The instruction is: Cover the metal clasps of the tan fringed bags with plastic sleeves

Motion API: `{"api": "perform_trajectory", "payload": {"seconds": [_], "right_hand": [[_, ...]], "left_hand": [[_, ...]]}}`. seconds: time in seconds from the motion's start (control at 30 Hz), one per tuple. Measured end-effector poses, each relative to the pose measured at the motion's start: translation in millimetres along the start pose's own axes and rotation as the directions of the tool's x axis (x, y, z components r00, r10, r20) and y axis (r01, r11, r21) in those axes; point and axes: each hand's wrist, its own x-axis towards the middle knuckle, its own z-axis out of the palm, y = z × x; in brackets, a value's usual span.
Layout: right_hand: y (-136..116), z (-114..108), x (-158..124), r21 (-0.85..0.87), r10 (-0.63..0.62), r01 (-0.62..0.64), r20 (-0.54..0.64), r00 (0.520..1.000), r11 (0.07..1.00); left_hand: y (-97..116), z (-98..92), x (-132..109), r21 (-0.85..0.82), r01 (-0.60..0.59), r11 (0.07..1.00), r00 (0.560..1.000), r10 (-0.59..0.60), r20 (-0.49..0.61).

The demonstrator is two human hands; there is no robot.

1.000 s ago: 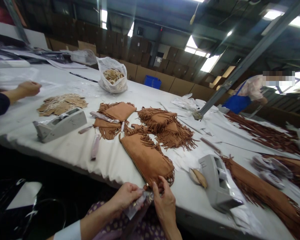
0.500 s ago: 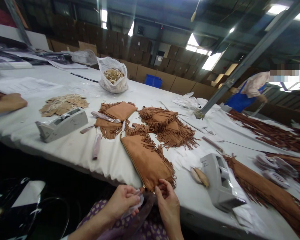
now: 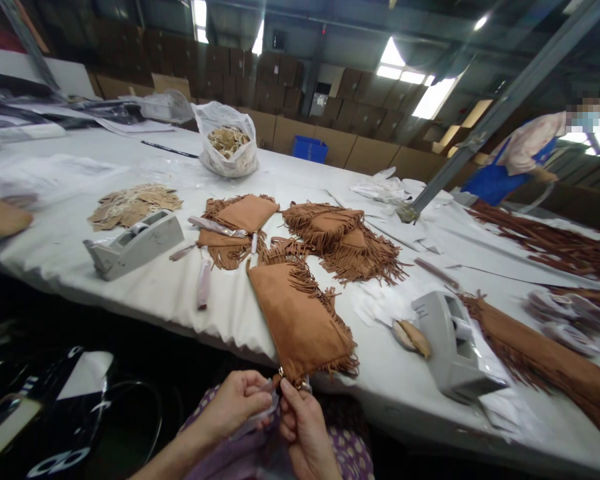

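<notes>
A tan fringed suede pouch (image 3: 297, 320) lies on the white-covered table, its zipper along the left side and its lower corner at the table's front edge. At that corner, the thumb and fingers of my right hand (image 3: 307, 423) pinch together by the zipper end and metal fittings; the exact part between them is hidden. Just to the left, my left hand (image 3: 245, 403) is closed on a thin, translucent, pale purplish wrapping (image 3: 267, 408). Both hands are over my lap, nearly touching each other. Above the pouch lie more fringed pouches (image 3: 325, 233) and wrapped strips (image 3: 205, 283).
Grey tape dispensers stand left (image 3: 137, 243) and right (image 3: 457, 350). Behind are a pile of tan tags (image 3: 135, 205) and a plastic bag (image 3: 227, 143) of similar pieces. A slanted metal post (image 3: 485, 130) rises from the table. Another person's hand (image 3: 3, 219) rests at far left.
My right hand has moved left and closed in a pinch at the pouch's corner, nearer my left hand. The view has shifted slightly. At far left the other person's hand has moved left.
</notes>
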Motion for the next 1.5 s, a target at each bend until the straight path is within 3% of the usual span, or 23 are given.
{"api": "perform_trajectory", "payload": {"seconds": [0.1,0.27,0.37,0.5,0.73,0.87,1.03,1.1,1.3,1.5], "right_hand": [[-5,10,4,0.077,-0.015,0.016,-0.018,1.0,0.997],[-4,14,9,-0.022,-0.099,0.097,-0.094,0.991,0.995],[-2,11,10,-0.073,-0.113,0.106,-0.104,0.988,0.992],[-3,8,11,-0.078,-0.089,0.084,-0.07,0.994,0.993],[-4,1,16,-0.079,-0.055,0.052,-0.033,0.998,0.995],[-6,0,17,-0.112,-0.045,0.04,-0.047,0.998,0.993],[-9,0,13,-0.128,-0.086,0.076,-0.072,0.994,0.989],[-10,0,12,-0.133,-0.101,0.091,-0.074,0.992,0.987],[-12,1,11,-0.154,-0.143,0.127,-0.099,0.985,0.98],[-11,-1,12,-0.175,-0.194,0.172,-0.114,0.974,0.969]], "left_hand": [[0,-3.6,2,0.055,-0.002,0.998,1.0,0.002,-0.004],[-1,-10.9,2,0.257,-0.01,0.966,0.999,0.02,-0.035],[-2,-15.4,-1,0.361,0.013,0.933,0.999,-0.029,0.04],[-5,-16.1,-3,0.218,0.121,0.968,0.979,-0.153,0.135],[-13,-9.0,9,0.093,0.168,0.981,0.983,-0.173,0.058],[-12,-1.9,13,0.197,0.107,0.974,0.994,-0.103,-0.03],[-3,2.6,3,0.376,-0.079,0.923,0.966,0.164,-0.199],[1,2.0,-3,0.466,-0.108,0.878,0.952,0.226,-0.206],[6,4.9,-4,0.549,-0.121,0.827,0.947,0.263,-0.188],[6,5.4,-7,0.698,-0.178,0.694,0.921,0.367,-0.129]]}}
